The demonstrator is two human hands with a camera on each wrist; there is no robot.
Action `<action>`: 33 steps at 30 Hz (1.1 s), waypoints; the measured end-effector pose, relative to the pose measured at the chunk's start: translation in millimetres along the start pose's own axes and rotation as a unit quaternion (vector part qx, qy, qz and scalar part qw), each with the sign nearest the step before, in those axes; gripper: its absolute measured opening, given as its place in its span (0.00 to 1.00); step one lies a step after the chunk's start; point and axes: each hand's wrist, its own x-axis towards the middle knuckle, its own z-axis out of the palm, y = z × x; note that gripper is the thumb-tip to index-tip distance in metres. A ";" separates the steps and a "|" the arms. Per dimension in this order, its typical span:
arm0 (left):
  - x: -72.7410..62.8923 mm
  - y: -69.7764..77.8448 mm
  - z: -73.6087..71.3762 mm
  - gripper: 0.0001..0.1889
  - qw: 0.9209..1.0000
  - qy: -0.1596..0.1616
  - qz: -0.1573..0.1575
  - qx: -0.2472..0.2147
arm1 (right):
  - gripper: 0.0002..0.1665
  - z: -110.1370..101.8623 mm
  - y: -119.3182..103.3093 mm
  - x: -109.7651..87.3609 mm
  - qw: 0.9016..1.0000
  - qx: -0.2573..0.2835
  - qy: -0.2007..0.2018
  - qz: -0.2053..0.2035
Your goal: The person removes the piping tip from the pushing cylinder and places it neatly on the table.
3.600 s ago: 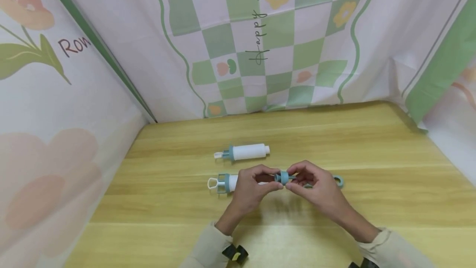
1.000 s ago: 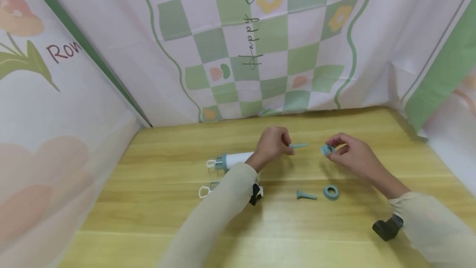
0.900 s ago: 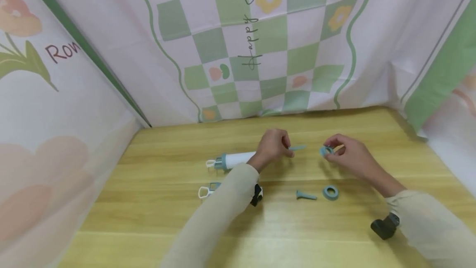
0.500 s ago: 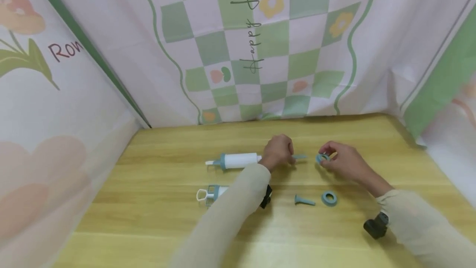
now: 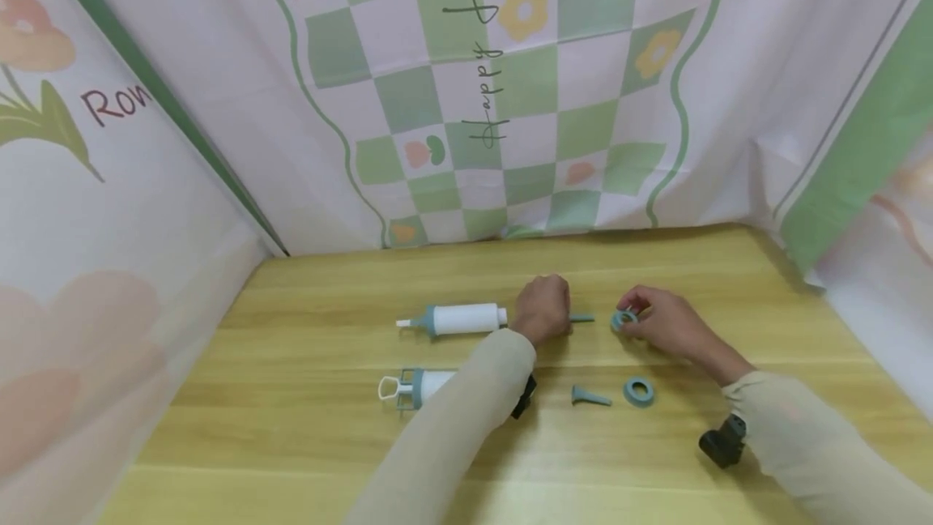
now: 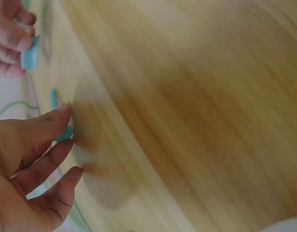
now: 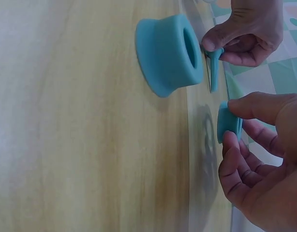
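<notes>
My left hand [image 5: 543, 308] pinches the wide end of a small teal nozzle [image 7: 214, 72], low over the table, its thin stem pointing right. Facing it, my right hand [image 5: 666, 322] holds a teal ring cap [image 7: 228, 122] between thumb and fingertips. The nozzle and the cap are apart. Left of my left hand lies a white tube [image 5: 466, 319] with a teal collar and a white pull handle. A second such tube [image 5: 436, 384] lies nearer, partly covered by my left sleeve.
A second teal nozzle [image 5: 589, 397] and a second teal ring cap [image 5: 639, 392] lie on the wooden table [image 5: 656, 476], nearer to me than my hands. Printed curtains [image 5: 503, 144] hang along the table's back and sides.
Earlier both hands were together at one teal piece; now they are apart, with a nozzle in the left and a ring cap in the right. Lately both hands have lowered toward the table.
</notes>
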 end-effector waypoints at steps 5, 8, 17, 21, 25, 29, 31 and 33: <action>-4.0 1.1 2.3 0.14 1.000 0.005 0.006 0.017 | 0.15 4.1 1.6 5.9 1.000 -0.020 -0.011 -0.001; -4.7 -1.0 2.0 0.13 1.000 0.010 0.001 0.018 | 0.15 7.5 1.8 11.2 0.999 -0.038 -0.012 -0.004; -4.1 1.5 1.4 0.11 0.998 0.008 -0.005 0.058 | 0.25 5.7 2.3 15.1 0.999 -0.046 -0.010 -0.004; -0.1 15.2 -0.6 0.19 0.997 -0.008 -0.007 0.070 | 0.36 -11.2 1.3 8.2 0.998 -0.058 -0.003 0.016; 0.2 18.0 -4.6 0.30 0.998 -0.004 -0.008 0.067 | 0.37 -18.9 -3.8 0.7 0.998 -0.063 0.019 0.012; -6.0 11.4 -16.8 0.31 0.997 0.018 0.010 0.068 | 0.33 -15.7 -13.6 -14.1 0.998 -0.052 0.046 -0.012; -10.4 6.8 -26.9 0.32 0.996 0.030 0.023 0.076 | 0.31 -13.0 -18.1 -23.4 0.997 -0.049 0.057 -0.021; -15.7 1.1 -38.4 0.31 0.995 0.040 0.032 0.080 | 0.30 -11.7 -21.6 -31.7 0.996 -0.051 0.066 -0.031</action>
